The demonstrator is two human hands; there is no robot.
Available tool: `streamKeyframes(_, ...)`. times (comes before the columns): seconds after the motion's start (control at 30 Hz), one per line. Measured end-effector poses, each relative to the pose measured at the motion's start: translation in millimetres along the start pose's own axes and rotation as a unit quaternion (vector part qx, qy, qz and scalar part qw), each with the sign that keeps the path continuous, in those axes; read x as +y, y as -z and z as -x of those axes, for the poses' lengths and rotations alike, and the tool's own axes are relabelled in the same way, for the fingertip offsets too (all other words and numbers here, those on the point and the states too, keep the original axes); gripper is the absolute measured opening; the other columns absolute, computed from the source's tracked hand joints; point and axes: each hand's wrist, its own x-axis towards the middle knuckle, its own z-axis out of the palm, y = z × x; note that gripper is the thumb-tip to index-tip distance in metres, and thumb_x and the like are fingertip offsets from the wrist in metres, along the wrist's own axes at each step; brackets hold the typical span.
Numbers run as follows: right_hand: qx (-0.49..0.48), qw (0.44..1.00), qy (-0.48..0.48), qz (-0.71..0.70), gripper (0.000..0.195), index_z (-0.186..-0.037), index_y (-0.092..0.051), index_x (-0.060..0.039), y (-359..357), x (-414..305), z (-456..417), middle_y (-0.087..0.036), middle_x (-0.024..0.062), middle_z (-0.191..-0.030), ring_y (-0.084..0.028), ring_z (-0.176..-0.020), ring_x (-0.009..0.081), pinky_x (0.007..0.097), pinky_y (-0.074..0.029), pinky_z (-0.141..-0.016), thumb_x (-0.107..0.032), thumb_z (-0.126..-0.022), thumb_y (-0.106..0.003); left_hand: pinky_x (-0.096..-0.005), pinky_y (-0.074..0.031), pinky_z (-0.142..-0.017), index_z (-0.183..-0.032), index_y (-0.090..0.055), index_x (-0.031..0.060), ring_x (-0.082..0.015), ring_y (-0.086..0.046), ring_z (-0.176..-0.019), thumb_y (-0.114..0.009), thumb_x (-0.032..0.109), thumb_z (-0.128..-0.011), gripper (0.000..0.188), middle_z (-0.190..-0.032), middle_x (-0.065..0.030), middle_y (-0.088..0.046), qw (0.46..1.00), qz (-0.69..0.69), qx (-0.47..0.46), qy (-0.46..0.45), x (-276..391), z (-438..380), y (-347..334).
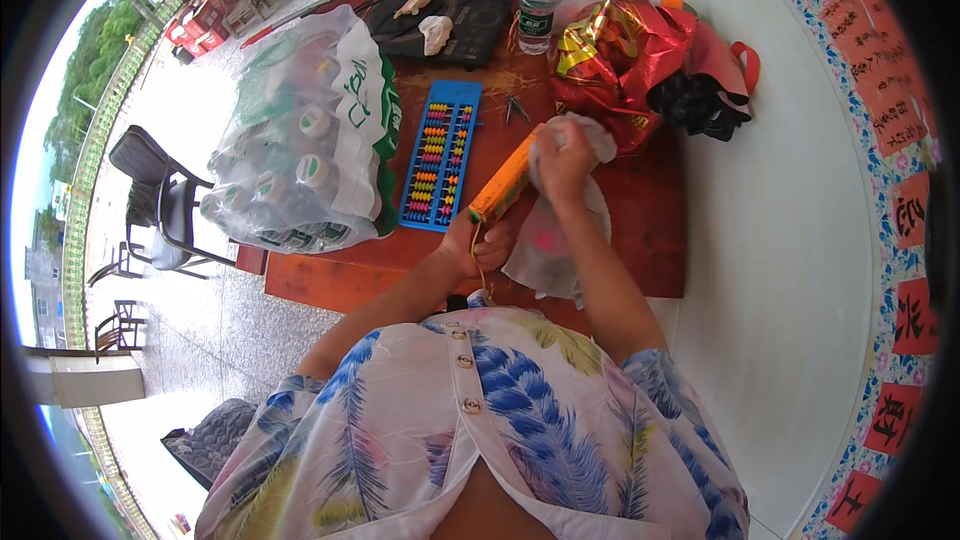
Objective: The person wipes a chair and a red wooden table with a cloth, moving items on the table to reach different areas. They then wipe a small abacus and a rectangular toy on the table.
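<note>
My left hand (480, 246) is wrapped around the near end of a long orange bar-shaped object (504, 181), which slants up and to the right above the table. A thin cord (475, 255) hangs from that end. At the far end, my right hand (566, 165) presses a whitish cloth (551, 240) against the object, and the cloth's lower part drapes down with a pink spot on it. Left of the hands, a blue-framed abacus (442, 157) with colourful beads lies flat. Behind the orange object is a small metal clip-like item (517, 109), too small to name surely.
A wrapped pack of water bottles (300, 142) fills the left of the wooden table (652, 240). Behind are an induction cooker (480, 22) with crumpled white pieces, a water bottle (535, 7) and a red foil bag (630, 82). A chair (172, 202) stands left.
</note>
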Motion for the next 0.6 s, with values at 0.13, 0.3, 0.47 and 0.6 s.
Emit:
streamKeyframes(0.13,-0.153,0.981,0.060,-0.102,0.012,-0.082,-0.063,-0.0053,4.2,-63.9,56.5,-0.063,0.0130,-0.079,-0.064,-0.076,0.0335,0.0422,-0.050,-0.066,-0.011,-0.079,-0.073,-0.0278,-0.025,-0.032,-0.072,-0.051,0.0149,-0.0125,-0.035,-0.034,-0.036,0.046,-0.102,0.046,-0.050,0.0006,-0.041,0.989,0.013,0.150,-0.007,7.0,-9.4,5.0)
streamKeyframes(0.3,-0.212,0.964,0.111,-0.120,0.011,-0.083,-0.064,-0.0072,17.2,-84.9,63.5,-0.062,0.0117,-0.078,-0.063,-0.074,0.0324,0.0420,-0.050,-0.065,-0.009,-0.078,-0.074,-0.0275,-0.024,-0.032,-0.071,-0.050,0.0159,-0.0122,-0.035,-0.034,-0.037,0.051,-0.101,0.048,-0.050,0.0012,-0.042,0.978,-0.043,0.202,0.001,5.5,-14.8,-4.0)
streamKeyframes(0.47,-0.190,0.964,0.101,-0.154,0.009,-0.081,-0.063,-0.0047,15.9,-88.5,69.0,-0.062,0.0118,-0.077,-0.062,-0.072,0.0322,0.0401,-0.049,-0.064,-0.008,-0.079,-0.072,-0.0273,-0.023,-0.031,-0.070,-0.049,0.0168,-0.0118,-0.034,-0.034,-0.038,0.055,-0.100,0.050,-0.050,0.0019,-0.042,0.964,-0.062,0.259,-0.001,7.4,-17.4,4.6)
streamKeyframes(0.6,-0.164,0.970,0.023,-0.175,0.008,-0.082,-0.063,-0.0031,23.4,-58.4,72.4,-0.062,0.0111,-0.078,-0.064,-0.072,0.0280,0.0362,-0.050,-0.065,-0.008,-0.082,-0.069,-0.0251,-0.025,-0.032,-0.083,-0.054,0.0166,-0.0106,-0.036,-0.035,-0.039,0.064,-0.098,0.052,-0.055,0.0014,-0.048,0.963,-0.104,0.249,-0.009,0.0,-13.9,-28.2)
